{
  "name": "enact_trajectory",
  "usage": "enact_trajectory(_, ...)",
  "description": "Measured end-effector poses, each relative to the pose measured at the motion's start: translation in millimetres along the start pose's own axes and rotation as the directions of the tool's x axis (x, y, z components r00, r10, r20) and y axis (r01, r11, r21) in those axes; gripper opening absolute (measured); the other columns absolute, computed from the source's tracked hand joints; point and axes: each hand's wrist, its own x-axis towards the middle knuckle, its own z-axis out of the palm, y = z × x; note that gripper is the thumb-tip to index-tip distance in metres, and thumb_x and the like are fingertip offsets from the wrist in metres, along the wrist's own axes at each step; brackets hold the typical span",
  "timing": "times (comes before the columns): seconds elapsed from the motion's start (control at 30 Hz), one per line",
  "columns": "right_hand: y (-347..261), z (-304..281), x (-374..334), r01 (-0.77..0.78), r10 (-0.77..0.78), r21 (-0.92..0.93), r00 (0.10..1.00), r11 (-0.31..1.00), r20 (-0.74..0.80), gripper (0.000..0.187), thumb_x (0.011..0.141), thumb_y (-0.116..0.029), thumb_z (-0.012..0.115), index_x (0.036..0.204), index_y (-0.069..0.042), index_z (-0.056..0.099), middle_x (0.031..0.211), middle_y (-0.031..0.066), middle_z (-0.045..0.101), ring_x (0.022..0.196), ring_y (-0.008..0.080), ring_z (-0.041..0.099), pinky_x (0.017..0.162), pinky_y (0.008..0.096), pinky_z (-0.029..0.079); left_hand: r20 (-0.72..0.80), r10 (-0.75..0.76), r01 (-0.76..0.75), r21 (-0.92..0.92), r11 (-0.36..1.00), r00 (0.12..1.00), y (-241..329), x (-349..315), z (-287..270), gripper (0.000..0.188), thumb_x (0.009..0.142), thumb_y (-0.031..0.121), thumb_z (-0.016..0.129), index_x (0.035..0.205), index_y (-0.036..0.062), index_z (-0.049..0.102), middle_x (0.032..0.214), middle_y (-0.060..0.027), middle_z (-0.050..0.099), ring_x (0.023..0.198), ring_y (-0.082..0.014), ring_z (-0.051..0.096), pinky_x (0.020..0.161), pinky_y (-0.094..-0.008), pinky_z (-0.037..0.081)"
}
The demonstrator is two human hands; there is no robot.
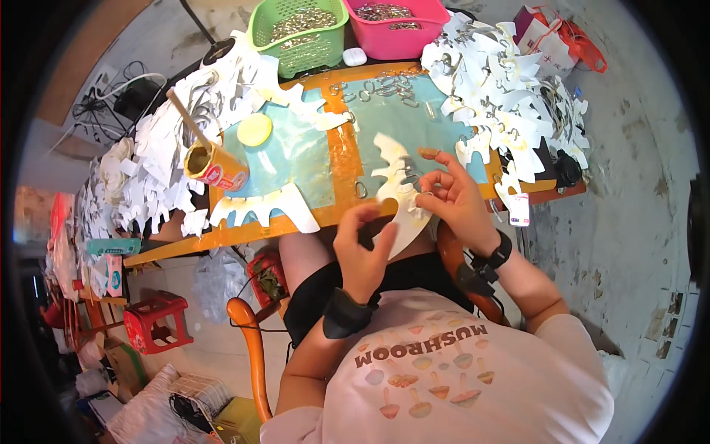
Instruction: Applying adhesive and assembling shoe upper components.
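Note:
In front of me, at the table's near edge, a white flat cut-out piece (403,194) with a toothed edge and yellowish smears hangs in the air. My right hand (455,198) pinches its right side between thumb and fingers, and a small metal ring seems to be at the pinch. A brownish covering wraps one raised fingertip of that hand. Left of the piece's lower end is my left hand (360,255), its thumb and fingers apart; the thumb is close to the piece. A similar white piece (266,207) lies flat at the near left. One loose metal ring (361,189) rests nearby.
An orange tub (222,174) with a stick and a yellow round lid (255,129) stand on the left. White pieces heap at left (185,103) and right (492,81). Metal rings (392,87) lie behind; green (299,33) and pink (399,29) baskets hold more.

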Motion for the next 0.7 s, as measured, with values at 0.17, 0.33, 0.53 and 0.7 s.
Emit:
enact_trajectory(0.17, 5.2, 32.4, -16.1, 0.130, -0.130, 0.028, 0.991, 0.991, -0.016, 0.063, 0.086, 0.002, 0.069, 0.139, -0.005, 0.037, 0.095, 0.0007, 0.054, 0.083, 0.0053, 0.058, 0.073, 0.0187, 0.050, 0.212, -0.210, 0.249, -0.178, 0.952, 0.954, 17.4, 9.4, -13.2, 0.020, 0.088, 0.014, 0.071, 0.087, -0.0051, 0.066, 0.070, -0.0002, 0.061, 0.069, -0.0036, 0.052, 0.061, -0.0217, 0.043)
enact_trajectory(0.33, 0.5, 35.9, -30.6, -0.107, 0.108, 0.060, 0.994, 0.992, -0.015, 0.029, 0.092, -0.010, 0.064, 0.118, -0.001, 0.057, 0.092, 0.0028, 0.062, 0.078, 0.0058, 0.059, 0.066, 0.0201, 0.049, 0.191, -0.063, 0.098, -0.179, 0.979, 0.980, 25.6, 10.7, -33.3, 0.017, 0.091, 0.011, 0.068, 0.085, -0.0045, 0.066, 0.072, 0.0004, 0.061, 0.069, -0.0030, 0.050, 0.060, -0.0212, 0.041)
enact_trajectory(0.53, -10.5, 55.4, -25.0, -0.160, 0.146, 0.088, 0.978, 0.983, 0.148, 0.014, 0.091, -0.015, 0.067, 0.094, -0.002, 0.070, 0.076, -0.0025, 0.063, 0.061, 0.0023, 0.050, 0.052, 0.0174, 0.037, 0.320, 0.028, 0.014, -0.127, 0.992, 0.947, 40.9, 9.7, -52.1, 0.021, 0.091, 0.012, 0.068, 0.080, -0.0042, 0.060, 0.065, -0.0015, 0.053, 0.063, -0.0052, 0.043, 0.054, -0.0244, 0.036)
enact_trajectory(0.7, -17.7, 74.2, -27.9, -0.085, 0.083, 0.140, 0.996, 0.987, 0.015, 0.017, 0.088, -0.014, 0.072, 0.075, -0.003, 0.067, 0.064, -0.0056, 0.056, 0.052, -0.0012, 0.038, 0.046, 0.0177, 0.025, 0.386, 0.094, -0.072, -0.073, 0.995, 0.918, 56.8, 13.3, -66.3, 0.030, 0.091, 0.010, 0.067, 0.073, -0.0030, 0.048, 0.064, -0.0048, 0.039, 0.060, -0.0104, 0.035, 0.053, -0.0284, 0.032)
